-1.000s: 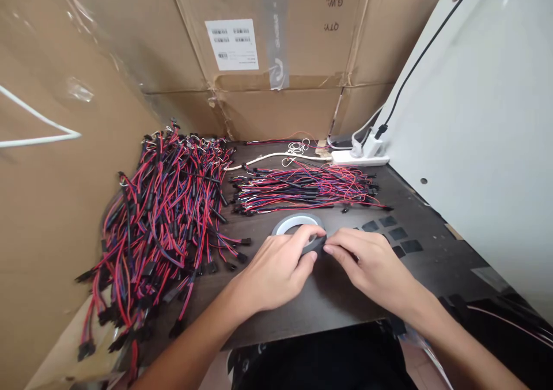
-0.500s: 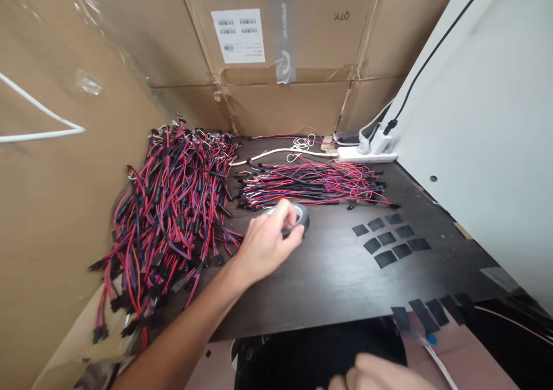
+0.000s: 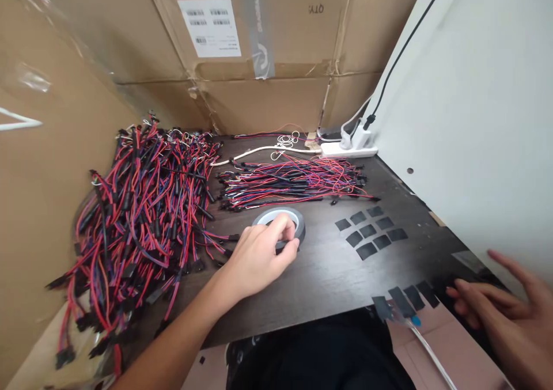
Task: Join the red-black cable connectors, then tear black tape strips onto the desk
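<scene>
My left hand (image 3: 263, 257) is bent over a roll of black tape (image 3: 301, 220) that lies flat on the table. Its index finger curls into the ring and the thumb is at the near rim, so it looks closed on the roll; the exact contact is partly hidden. My right hand (image 3: 505, 309) reaches in from the lower right, fingers stretched and spread, fingertips by the table's front edge. Just left of them, several black tape strips (image 3: 401, 302) stick to that edge. Several cut black tape pieces (image 3: 367, 231) lie in rows on the tabletop.
A large heap of red, blue and black wires with connectors (image 3: 151, 205) fills the left. A flatter wire bundle (image 3: 294, 182) lies behind the tape. Farther back stand a white power strip (image 3: 348, 151) and cardboard boxes (image 3: 268, 102); a white panel (image 3: 475, 119) rises at right.
My right hand has moved from the bottom middle to the right by the edge strips, its fingers spreading. The left hand stays at the tape roll, more of which shows. The view has shifted right.
</scene>
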A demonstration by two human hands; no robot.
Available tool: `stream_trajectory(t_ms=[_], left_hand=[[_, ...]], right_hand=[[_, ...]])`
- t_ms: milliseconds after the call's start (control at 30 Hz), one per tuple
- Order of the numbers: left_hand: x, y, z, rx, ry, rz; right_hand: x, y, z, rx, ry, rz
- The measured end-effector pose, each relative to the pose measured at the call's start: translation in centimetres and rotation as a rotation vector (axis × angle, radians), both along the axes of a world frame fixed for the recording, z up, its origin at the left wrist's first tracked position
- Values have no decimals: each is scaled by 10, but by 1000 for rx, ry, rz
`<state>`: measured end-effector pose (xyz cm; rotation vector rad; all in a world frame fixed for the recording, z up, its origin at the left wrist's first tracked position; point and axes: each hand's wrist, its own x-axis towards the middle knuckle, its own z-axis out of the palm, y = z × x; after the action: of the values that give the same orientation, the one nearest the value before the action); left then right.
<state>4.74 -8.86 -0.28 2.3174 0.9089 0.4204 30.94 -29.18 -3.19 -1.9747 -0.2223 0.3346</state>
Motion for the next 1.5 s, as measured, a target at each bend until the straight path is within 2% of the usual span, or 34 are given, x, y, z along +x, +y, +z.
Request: stream_trajectory(t_ms=[133,267,433,533,600,667,733,767,833,900,967,1033,1133,1200,1300,1400,1500], left_hand=[[0,-1,0,8,25,-5],[1,-1,2,1,53,-11],[2,0,5,-11,85,-23],[2,0,5,-6,86,-33],[2,-1,5,-8,82,-38],[2,0,4,-12,76,-33],[1,0,3,-26,50,-26],[1,-1,3,-44,25,-25],[0,-2,3,-118,-49,-39],[0,-4,4,-260,-146,-76],[1,-7,4,-420,-238,-121],[2,-10,4,-535,-297,-155],[4,-13,2,-561,-329,-162],[5,-14,1,-533,-342,-151],[4,-13,-1,-500,-341,-144],[4,-13,-2,-481,-306,-157],[3,-11,-1,-483,-283,-158]], right_hand=[[-5,6,-8,100,126,-66],[1,5,-15,162,118,-81],[5,0,-11,105,137,82],[10,-1,-10,98,68,196],[21,-3,-11,24,43,279],[34,-6,-12,-143,-18,366],[44,-11,-11,-347,-219,404],[44,-12,-9,-394,-376,388],[32,-9,-1,-342,-698,364],[1,3,11,-214,-831,465],[-38,25,22,-18,-830,587],[-73,52,28,189,-741,755],[-104,86,23,338,-656,887],[-111,98,15,344,-613,909],[-110,105,8,342,-500,868],[-105,106,10,314,-419,887],[-100,108,14,311,-454,968]])
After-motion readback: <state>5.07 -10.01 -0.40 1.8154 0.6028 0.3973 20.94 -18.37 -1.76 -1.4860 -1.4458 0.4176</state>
